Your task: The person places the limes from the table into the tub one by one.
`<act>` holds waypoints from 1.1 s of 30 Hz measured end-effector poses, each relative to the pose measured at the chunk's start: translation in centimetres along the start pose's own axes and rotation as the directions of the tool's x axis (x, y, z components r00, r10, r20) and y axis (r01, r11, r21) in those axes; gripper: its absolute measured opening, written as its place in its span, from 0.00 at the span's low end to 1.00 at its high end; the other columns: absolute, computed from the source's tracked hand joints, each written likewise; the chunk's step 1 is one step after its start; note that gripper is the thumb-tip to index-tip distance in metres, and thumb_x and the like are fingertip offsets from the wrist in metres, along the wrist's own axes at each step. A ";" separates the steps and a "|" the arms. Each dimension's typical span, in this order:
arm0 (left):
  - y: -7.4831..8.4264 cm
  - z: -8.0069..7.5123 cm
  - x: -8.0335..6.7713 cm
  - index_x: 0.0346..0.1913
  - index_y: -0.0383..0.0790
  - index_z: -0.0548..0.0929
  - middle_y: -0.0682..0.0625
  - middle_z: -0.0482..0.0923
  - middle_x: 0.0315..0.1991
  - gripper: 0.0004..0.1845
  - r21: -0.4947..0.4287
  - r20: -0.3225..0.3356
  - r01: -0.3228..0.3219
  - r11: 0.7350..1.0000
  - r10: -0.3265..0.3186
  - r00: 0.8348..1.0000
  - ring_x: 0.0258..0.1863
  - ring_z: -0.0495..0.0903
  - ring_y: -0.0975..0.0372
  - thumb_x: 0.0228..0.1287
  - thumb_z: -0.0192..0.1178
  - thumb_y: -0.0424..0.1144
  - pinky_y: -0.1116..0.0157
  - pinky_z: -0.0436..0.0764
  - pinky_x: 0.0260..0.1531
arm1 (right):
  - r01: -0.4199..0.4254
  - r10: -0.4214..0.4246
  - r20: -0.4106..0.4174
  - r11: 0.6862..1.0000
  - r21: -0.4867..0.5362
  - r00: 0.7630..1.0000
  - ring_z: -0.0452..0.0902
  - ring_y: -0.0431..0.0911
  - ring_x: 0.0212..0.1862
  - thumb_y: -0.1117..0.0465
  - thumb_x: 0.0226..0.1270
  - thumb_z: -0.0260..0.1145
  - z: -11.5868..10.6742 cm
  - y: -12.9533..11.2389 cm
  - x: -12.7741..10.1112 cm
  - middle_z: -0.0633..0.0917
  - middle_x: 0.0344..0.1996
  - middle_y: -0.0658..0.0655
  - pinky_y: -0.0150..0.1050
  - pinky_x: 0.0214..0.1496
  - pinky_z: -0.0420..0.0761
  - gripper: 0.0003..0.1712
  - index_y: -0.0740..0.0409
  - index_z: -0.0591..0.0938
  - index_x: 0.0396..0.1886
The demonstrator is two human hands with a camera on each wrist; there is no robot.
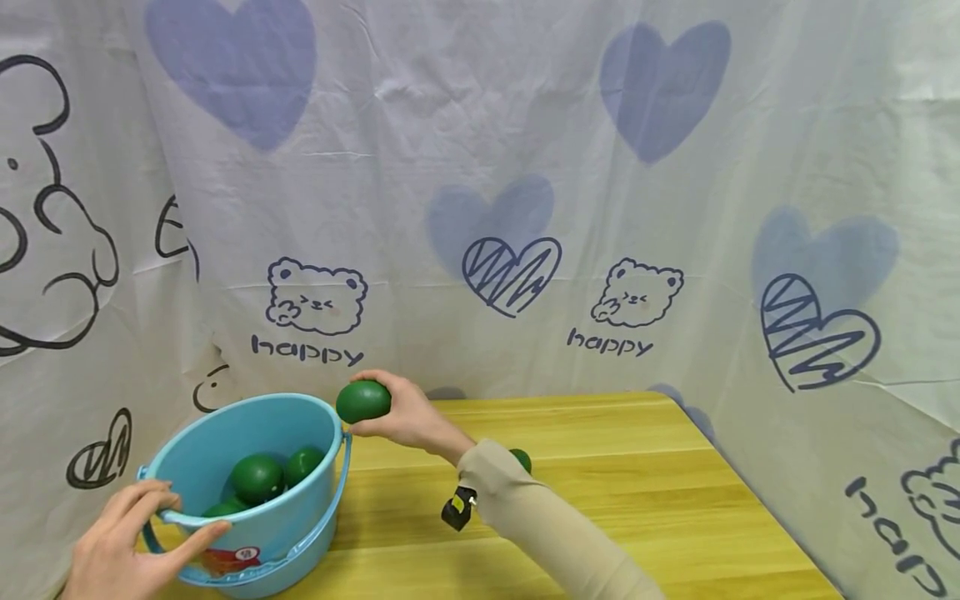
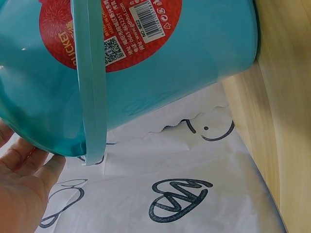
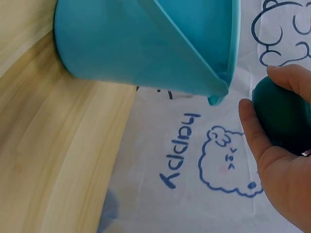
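Observation:
A light blue bucket [image 1: 311, 508] with a red label and a side handle [image 2: 91, 87] stands at the table's left. My left hand [image 1: 123, 537] grips its near left rim, fingers and thumb spread along the edge. Several smooth dark green, rounded fruits [image 1: 257, 478] lie inside, low against the wall. Just beyond the rim's far right side, my right hand [image 1: 412, 419] holds another dark green, egg-shaped fruit [image 1: 363, 402] between thumb and fingers. The right wrist view shows this fruit [image 3: 282, 116] in the grasp, beside the bucket's rim and apart from it.
Another green fruit [image 1: 522, 460] lies on the wooden table [image 1: 645, 500], partly hidden behind my right sleeve [image 1: 540, 517]. A white curtain [image 1: 480, 108] printed with hearts and bears hangs behind the table and along both sides.

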State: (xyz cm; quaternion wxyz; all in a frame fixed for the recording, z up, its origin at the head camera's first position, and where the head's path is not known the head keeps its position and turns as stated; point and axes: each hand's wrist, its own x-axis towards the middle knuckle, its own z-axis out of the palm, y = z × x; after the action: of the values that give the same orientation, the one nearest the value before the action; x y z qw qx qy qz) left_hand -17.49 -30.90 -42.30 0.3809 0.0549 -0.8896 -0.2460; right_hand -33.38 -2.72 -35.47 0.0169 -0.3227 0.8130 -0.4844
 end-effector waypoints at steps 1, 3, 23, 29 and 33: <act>0.0 0.0 0.0 0.34 0.35 0.80 0.36 0.75 0.50 0.32 0.003 0.002 0.000 1.000 0.000 1.000 0.50 0.74 0.41 0.29 0.83 0.53 0.44 0.72 0.42 | 0.001 -0.001 -0.001 1.000 -0.005 1.000 0.78 0.39 0.46 0.57 0.53 0.78 0.2 -0.2 0.1 0.80 0.53 0.49 0.33 0.46 0.79 0.36 0.42 0.75 0.63; 0.0 0.0 0.0 0.35 0.35 0.81 0.36 0.76 0.50 0.33 0.004 0.003 -0.001 1.000 0.001 1.000 0.50 0.74 0.41 0.29 0.83 0.53 0.44 0.72 0.42 | 0.002 -0.002 -0.008 1.000 -0.013 1.000 0.78 0.38 0.45 0.57 0.52 0.79 0.5 -0.5 0.3 0.80 0.52 0.48 0.33 0.45 0.79 0.36 0.41 0.75 0.62; 0.0 0.0 -0.2 0.34 0.35 0.81 0.37 0.77 0.48 0.34 0.011 -0.036 -0.011 1.000 0.012 0.999 0.47 0.75 0.42 0.25 0.84 0.54 0.53 0.73 0.40 | -0.037 0.033 -0.033 0.986 -0.162 0.999 0.77 0.35 0.40 0.58 0.51 0.79 4.3 -2.8 2.3 0.82 0.47 0.47 0.29 0.38 0.78 0.34 0.43 0.77 0.58; 0.1 -0.2 0.0 0.36 0.34 0.80 0.35 0.75 0.50 0.33 -0.004 0.004 -0.011 1.000 0.011 1.000 0.49 0.73 0.40 0.30 0.83 0.53 0.43 0.74 0.43 | -0.085 0.074 -0.077 0.984 -0.156 0.994 0.77 0.36 0.41 0.56 0.50 0.80 4.9 -3.2 2.9 0.82 0.49 0.47 0.29 0.39 0.78 0.34 0.42 0.78 0.59; 0.1 -0.1 0.0 0.35 0.35 0.80 0.36 0.75 0.49 0.33 0.000 0.000 -0.016 1.000 0.016 1.000 0.49 0.73 0.41 0.29 0.83 0.53 0.47 0.74 0.43 | -0.114 0.103 -0.104 0.987 -0.110 0.989 0.79 0.39 0.45 0.58 0.51 0.80 5.1 -3.3 3.1 0.82 0.51 0.47 0.31 0.43 0.80 0.34 0.43 0.77 0.59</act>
State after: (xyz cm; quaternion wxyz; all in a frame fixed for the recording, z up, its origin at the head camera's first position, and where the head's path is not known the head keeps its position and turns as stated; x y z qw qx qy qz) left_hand -17.38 -30.87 -42.20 0.3827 0.0477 -0.8902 -0.2427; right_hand -32.43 -9.44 -34.71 -0.0153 -0.2541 0.8559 -0.4502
